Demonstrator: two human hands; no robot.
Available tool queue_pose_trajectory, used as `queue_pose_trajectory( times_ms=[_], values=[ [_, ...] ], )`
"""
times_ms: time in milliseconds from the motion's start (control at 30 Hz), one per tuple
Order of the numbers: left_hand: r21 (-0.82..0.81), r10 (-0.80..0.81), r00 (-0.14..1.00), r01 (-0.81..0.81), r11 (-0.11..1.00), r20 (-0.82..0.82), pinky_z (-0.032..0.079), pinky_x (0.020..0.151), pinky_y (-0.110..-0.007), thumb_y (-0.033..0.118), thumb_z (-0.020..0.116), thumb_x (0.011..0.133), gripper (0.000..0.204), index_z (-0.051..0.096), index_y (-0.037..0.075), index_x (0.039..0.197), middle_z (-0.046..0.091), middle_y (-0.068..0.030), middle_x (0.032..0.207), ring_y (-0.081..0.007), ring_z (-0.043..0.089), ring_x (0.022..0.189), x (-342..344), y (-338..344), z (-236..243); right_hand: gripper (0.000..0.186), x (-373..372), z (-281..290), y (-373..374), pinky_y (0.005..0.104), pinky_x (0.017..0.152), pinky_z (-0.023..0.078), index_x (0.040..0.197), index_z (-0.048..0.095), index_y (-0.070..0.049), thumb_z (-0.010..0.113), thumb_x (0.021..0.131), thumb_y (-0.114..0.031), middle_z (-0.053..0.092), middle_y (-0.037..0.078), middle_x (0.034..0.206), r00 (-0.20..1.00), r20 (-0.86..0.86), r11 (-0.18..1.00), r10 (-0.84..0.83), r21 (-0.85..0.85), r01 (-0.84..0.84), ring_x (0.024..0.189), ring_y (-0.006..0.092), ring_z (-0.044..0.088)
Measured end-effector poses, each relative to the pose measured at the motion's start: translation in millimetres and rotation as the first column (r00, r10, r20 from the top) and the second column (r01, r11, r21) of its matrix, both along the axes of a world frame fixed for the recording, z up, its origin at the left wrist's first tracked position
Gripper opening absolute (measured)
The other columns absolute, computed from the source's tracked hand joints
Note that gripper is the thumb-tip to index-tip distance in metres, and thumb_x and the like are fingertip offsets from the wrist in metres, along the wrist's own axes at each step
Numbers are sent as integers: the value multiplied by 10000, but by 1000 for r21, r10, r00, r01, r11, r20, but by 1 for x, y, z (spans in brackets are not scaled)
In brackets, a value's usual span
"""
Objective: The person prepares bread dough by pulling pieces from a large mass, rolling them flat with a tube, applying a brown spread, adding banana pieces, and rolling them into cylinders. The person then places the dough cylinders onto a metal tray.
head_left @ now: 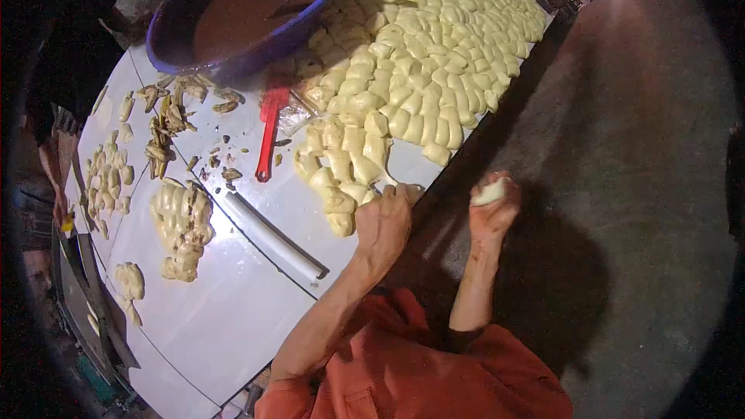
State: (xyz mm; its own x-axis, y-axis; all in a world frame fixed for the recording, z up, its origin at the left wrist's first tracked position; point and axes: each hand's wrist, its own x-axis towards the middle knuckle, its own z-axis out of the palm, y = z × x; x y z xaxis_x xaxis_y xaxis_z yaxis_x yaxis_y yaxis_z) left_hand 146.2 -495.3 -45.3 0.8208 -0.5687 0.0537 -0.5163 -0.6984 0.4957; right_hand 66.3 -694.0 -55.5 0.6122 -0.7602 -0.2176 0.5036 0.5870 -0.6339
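You seem to be handling pale pieces one at a time: your right grip point(495, 211) is curling around a whitish lump point(490, 192), out past the edge of the desk point(186, 326), at three o'clock from your left grip point(384, 221). That left grip is bending into a fist beside the near end of the yellow pieces point(423, 62), which are lying packed from eleven to one o'clock. A slim white thing point(387, 174) is showing just by the fist, but your knuckles are covering the fingertips, so I cannot tell whether they are pinching it. The next move is probably calling for a gentle hold on the lump (it is looking soft). Its underside is hiding in your palm. At eleven o'clock the purple bowl point(233, 70) is running off the top of the view, and the brown scraps point(159, 147) at ten are looking too jumbled to identify.
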Motion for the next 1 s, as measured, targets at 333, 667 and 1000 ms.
queue_pose_trajectory(
  times_ms=[333, 667, 1000],
  values=[
    [-396, -356, 913, 257, 881, -199, 567, 636, -440, 231, 751, 879, 326, 662, 69, 1148, 647, -97, 884, -319, 691, 787, -57, 40, 73, 477, 57, -3, 25, 457, 711, 560, 1136, 675, -65, 824, 844, -411, 742, 191, 861, 471, -728, 215, -499, -630, -746, 778, 391, 729],
    [-391, 197, 908, -345, 854, -369, 571, 709, -344, 207, 748, 919, 365, 682, 74, 1252, 707, -113, 1004, -265, 699, 804, -71, 241, 75, 251, 14, 33, 102, 306, 661, 515, 980, 639, -17, 754, 862, -205, 688, 100, 893, 700, -639, 177, 317, -686, -706, 760, 147, 625],
    [-383, 965, 252, -900, 208, -68, 498, 568, -242, 127, 765, 925, 306, 709, 40, 1213, 735, -55, 1056, -109, 668, 782, -139, 524, 77, 439, 73, 79, 527, 306, 688, 536, 1249, 637, -25, 801, 904, -240, 704, 60, 875, -177, -508, -457, 843, -505, -732, 768, 148, 677]
  ],
)
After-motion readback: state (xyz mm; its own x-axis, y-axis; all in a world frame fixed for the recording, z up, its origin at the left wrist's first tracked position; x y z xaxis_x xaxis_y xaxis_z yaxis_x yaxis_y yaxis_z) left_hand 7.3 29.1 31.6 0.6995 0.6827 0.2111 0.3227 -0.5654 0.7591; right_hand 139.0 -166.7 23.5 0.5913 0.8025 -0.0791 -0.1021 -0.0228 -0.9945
